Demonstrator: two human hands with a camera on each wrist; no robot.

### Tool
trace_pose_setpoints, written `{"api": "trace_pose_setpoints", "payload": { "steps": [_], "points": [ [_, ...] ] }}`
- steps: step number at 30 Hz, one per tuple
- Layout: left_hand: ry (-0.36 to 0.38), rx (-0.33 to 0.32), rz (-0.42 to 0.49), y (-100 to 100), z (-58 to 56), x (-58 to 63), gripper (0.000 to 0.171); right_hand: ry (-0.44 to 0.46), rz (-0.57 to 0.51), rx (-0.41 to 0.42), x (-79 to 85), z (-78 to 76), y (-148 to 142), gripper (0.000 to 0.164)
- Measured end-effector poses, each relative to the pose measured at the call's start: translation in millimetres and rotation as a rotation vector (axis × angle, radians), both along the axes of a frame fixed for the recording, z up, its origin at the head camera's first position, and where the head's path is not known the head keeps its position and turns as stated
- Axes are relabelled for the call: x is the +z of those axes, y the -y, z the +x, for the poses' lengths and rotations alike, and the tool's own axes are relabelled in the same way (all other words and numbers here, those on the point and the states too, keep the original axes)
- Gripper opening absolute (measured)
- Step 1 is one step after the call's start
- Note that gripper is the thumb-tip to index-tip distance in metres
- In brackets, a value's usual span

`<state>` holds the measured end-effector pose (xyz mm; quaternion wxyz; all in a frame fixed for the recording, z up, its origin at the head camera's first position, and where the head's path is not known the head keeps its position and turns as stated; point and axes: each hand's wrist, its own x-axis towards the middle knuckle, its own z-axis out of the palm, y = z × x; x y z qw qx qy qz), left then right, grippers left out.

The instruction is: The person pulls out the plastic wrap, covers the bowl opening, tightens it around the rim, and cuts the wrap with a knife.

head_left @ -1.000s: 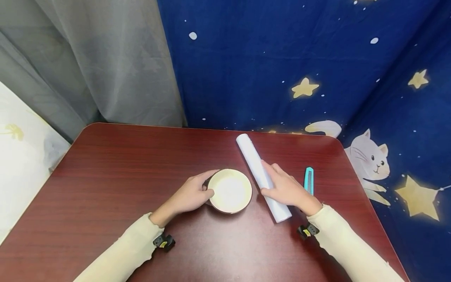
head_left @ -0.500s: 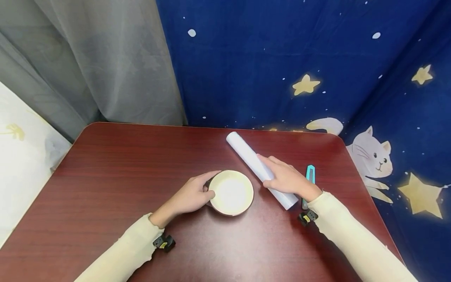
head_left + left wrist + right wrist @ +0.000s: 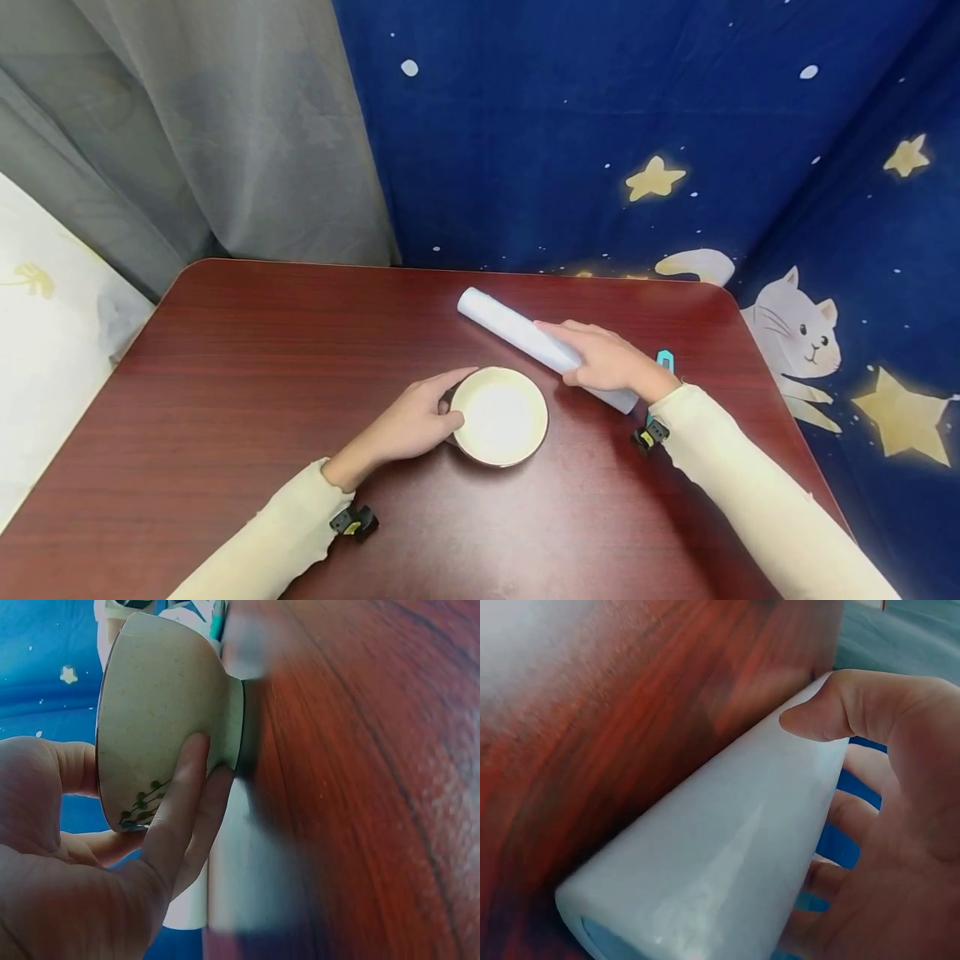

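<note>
A cream bowl [image 3: 500, 417] with a thin dark rim stands upright, close over the tabletop. My left hand [image 3: 408, 421] grips its left side, thumb at the rim and fingers along the outer wall. Dark green dots on stems decorate the bowl's outside [image 3: 161, 712] in the left wrist view. Behind and right of the bowl a smooth white roll [image 3: 510, 325], hollow at its end, lies slanted from far left to near right. My right hand [image 3: 603, 358] holds the roll nearer its right end, thumb on the near side, fingers over the far side.
A turquoise box cutter [image 3: 664, 359] lies right of the roll, partly hidden by the right wrist. The dark red wooden table [image 3: 247, 367] ends at a rounded back edge. Grey and blue curtains [image 3: 525, 133] hang right behind it.
The roll has turned in my right hand's hold: its far end swung left, its near end moved away from me. The bowl has shifted slightly right and nearer, with my left hand still on it.
</note>
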<state>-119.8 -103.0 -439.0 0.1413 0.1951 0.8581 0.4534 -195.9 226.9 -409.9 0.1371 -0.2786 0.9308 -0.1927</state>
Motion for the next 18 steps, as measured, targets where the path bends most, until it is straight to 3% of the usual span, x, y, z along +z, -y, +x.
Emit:
{"api": "trace_pose_setpoints", "payload": {
  "steps": [18],
  "points": [
    [0.008,-0.037,0.013,-9.7,2.8,-1.8,0.073,0.028,-0.052,0.127,-0.3,-31.2,2.2,0.088]
  ]
}}
